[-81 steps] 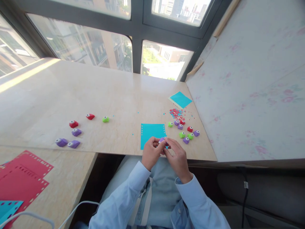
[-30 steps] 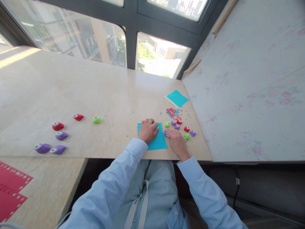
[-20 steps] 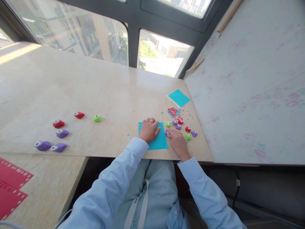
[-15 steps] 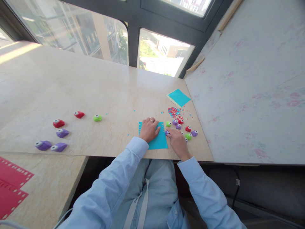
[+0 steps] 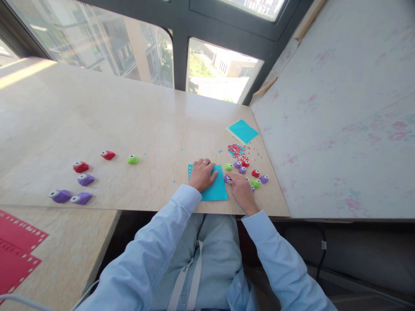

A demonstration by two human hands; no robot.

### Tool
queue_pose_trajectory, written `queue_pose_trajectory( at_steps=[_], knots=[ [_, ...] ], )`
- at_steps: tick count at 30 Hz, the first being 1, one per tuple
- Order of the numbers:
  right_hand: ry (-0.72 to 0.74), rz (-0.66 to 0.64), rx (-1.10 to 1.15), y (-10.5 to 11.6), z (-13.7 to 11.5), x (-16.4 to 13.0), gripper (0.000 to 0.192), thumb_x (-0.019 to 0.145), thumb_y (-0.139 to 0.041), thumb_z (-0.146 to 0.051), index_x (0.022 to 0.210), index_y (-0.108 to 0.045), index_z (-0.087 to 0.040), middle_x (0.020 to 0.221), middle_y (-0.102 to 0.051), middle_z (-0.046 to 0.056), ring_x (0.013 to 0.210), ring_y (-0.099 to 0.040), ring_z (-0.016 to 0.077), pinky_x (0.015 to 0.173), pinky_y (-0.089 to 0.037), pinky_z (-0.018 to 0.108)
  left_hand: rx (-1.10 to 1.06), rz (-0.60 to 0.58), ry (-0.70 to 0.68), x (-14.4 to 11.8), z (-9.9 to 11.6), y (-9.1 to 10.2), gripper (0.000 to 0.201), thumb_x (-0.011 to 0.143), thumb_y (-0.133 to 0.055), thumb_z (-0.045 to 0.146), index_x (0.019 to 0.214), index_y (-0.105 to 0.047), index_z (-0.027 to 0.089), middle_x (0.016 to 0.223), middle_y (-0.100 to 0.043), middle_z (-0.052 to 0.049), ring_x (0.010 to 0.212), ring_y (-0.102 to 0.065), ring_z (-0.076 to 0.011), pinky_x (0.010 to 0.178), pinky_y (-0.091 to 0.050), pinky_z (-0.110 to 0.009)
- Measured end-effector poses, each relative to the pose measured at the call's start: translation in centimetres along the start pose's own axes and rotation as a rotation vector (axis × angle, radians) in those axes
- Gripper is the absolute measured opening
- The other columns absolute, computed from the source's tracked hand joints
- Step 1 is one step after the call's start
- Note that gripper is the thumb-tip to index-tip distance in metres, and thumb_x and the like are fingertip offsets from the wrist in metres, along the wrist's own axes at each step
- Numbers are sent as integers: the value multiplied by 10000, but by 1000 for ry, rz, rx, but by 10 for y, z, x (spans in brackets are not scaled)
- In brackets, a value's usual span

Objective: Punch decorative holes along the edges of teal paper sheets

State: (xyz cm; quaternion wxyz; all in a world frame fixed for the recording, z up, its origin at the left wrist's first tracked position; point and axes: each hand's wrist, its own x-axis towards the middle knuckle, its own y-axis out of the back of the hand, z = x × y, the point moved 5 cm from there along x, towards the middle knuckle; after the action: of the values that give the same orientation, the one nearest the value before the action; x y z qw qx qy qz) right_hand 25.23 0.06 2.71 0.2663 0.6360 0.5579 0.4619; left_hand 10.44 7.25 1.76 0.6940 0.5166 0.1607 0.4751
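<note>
A sheet of blue paper point(image 5: 215, 193) lies near the front edge of the table, with small punched holes along its left and right edges. My left hand point(image 5: 202, 175) rests on top of it, fingers stretched out and pressing it flat. At the paper's right edge my right hand point(image 5: 241, 191) grips a purple craft punch point(image 5: 227, 178), mostly hidden by the fingers. Just beyond that hand are more punches: a green punch point(image 5: 228, 166), a red punch point(image 5: 255, 173), a purple punch point(image 5: 264, 179) and several others.
A heap of red and blue paper bits point(image 5: 236, 151) lies behind the punches, before a stack of blue sheets point(image 5: 243, 131). At left stand several more punches, including a red punch point(image 5: 81, 166). Red punched sheets point(image 5: 19, 255) lie at lower left. A papered wall point(image 5: 340, 129) bounds the right.
The whole view has shifted very slightly. Both hands keep their places, with the purple craft punch still at the right edge of the blue paper.
</note>
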Motion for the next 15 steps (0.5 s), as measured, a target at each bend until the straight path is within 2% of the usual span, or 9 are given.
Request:
queue_pose_trajectory(
  at_steps=[9, 15],
  knots=[
    [-12, -14, 35, -3, -1, 7, 330, 918, -447, -155, 1151, -679, -175, 1144, -704, 111, 1059, -629, 254, 964, -480, 436, -7, -12, 3, -1, 0, 1, 285, 913, -509, 396, 1086, -641, 211, 1104, -615, -106, 1050, -499, -277, 893, -369, -433],
    [4, -42, 95, -7, -3, 12, 360, 925, -413, -137, 1172, -670, -186, 1193, -689, 104, 1133, -613, 238, 1007, -471, 433, 1, -11, 0, -1, -1, -2, 281, 915, -509, 400, 1074, -638, 207, 1105, -609, -103, 1049, -497, -274, 879, -368, -419]
  ],
)
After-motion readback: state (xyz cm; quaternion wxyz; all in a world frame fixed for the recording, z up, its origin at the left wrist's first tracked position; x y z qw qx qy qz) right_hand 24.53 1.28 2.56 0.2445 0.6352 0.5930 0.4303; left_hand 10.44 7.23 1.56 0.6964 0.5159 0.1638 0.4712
